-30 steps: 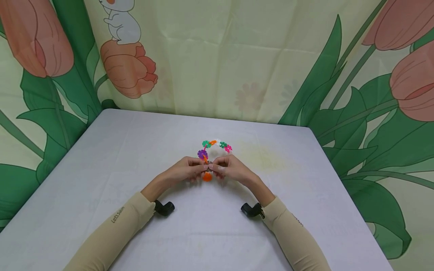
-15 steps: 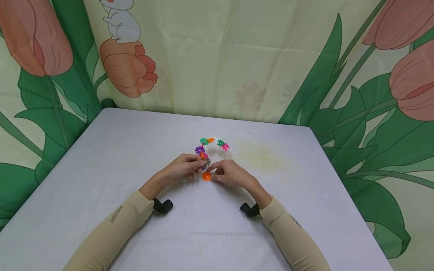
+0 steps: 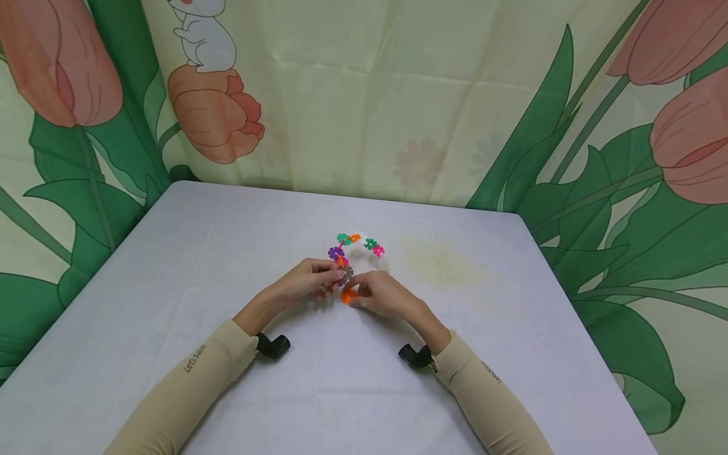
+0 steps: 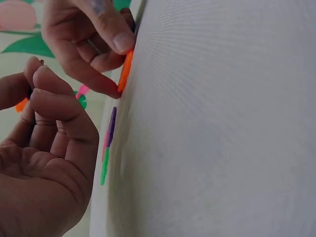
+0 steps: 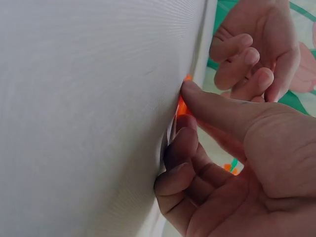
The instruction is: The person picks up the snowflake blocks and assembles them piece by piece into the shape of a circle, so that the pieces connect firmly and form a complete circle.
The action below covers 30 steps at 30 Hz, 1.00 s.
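Between thumb and fingers my left hand (image 3: 308, 279) pinches a grey snowflake disc (image 3: 349, 273), a notched plastic piece at the near end of a curved chain. The chain's linked discs show purple (image 3: 335, 253), green (image 3: 344, 239), orange, white and pink, arching away from me and round to the right. My right hand (image 3: 388, 294) pinches a separate orange snowflake disc (image 3: 347, 296) by its edges, close on the tabletop. In the left wrist view this orange disc (image 4: 126, 71) stands edge-on between thumb and finger. The left fingers mostly hide the grey disc there.
Low by the tabletop in the left wrist view, a purple disc (image 4: 112, 127) and a green disc (image 4: 104, 166) show edge-on. A white cloth covers the table (image 3: 341, 392). Behind it hangs a curtain (image 3: 364, 114) printed with tulips. Black wrist cameras sit at both cuffs.
The right hand has let go of the grey disc, moved down toward me and taken hold of the orange disc. The left hand, still on the grey disc, has shifted slightly left with the chain.
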{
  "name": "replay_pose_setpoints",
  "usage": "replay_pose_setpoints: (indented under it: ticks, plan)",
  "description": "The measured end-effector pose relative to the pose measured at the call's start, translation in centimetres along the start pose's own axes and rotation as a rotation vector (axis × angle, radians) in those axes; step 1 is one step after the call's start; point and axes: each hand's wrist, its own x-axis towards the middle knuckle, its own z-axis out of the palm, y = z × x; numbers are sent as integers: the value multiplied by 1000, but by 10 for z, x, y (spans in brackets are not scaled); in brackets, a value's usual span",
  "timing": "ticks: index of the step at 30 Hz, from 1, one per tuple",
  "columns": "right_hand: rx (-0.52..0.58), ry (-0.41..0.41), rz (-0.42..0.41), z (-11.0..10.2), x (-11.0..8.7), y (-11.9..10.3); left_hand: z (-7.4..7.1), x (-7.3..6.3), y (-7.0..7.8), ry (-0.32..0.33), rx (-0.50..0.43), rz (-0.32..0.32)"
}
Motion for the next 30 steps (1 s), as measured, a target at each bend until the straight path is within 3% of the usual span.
replay_pose_setpoints:
  ticks: [13, 30]
  plan:
    - [36, 54, 122, -13, -5, 2, 0, 1, -2, 2, -24, -5]
    - [-7, -80, 147, -31, -12, 4, -2, 0, -2, 8, -30, -9]
